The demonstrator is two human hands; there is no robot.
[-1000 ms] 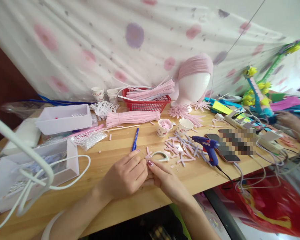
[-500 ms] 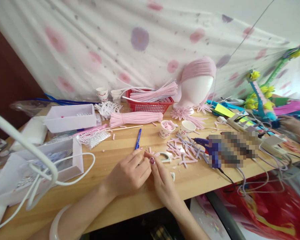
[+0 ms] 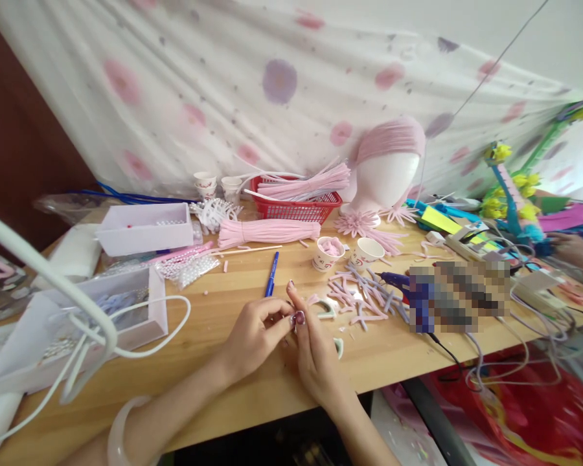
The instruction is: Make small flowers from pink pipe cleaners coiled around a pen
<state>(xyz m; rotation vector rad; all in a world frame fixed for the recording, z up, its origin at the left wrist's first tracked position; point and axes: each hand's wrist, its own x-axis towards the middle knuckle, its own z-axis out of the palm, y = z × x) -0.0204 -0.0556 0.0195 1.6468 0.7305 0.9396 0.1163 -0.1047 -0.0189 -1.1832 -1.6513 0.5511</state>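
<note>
Okay, left to right: at the left edge of the frame we have a white cable loop crossing an open white box (image 3: pixel 158 310) of beads, with a second white box (image 3: pixel 146 243) just above it and a bag of pearls (image 3: pixel 194 272) beside that. Our left hand (image 3: pixel 252 340), lower centre, has its fingers curled and its thumb up against our right hand's fingertips. We can't tell whether anything is pinched in there; the fingers hide it. Blue pen (image 3: pixel 271 277) lies just above the left hand, centre of frame, below a pink bundle (image 3: pixel 269 232). Our right hand (image 3: pixel 318 362) meets the left, index finger extended. Just right of it, two pale green loops (image 3: pixel 333 308) show, probably scissor handles, nearest thing to that hand. Right of centre we've got a paper cup (image 3: pixel 324 262) holding pink pieces, loose pink and grey strips (image 3: pixel 350 294), a second cup (image 3: pixel 368 254), and a foam head (image 3: pixel 388 178) in a pink cap behind. Then a glue gun (image 3: pixel 396 281), partly pixelated. Far right edge: a co-worker's hand (image 3: pixel 576 252).
</note>
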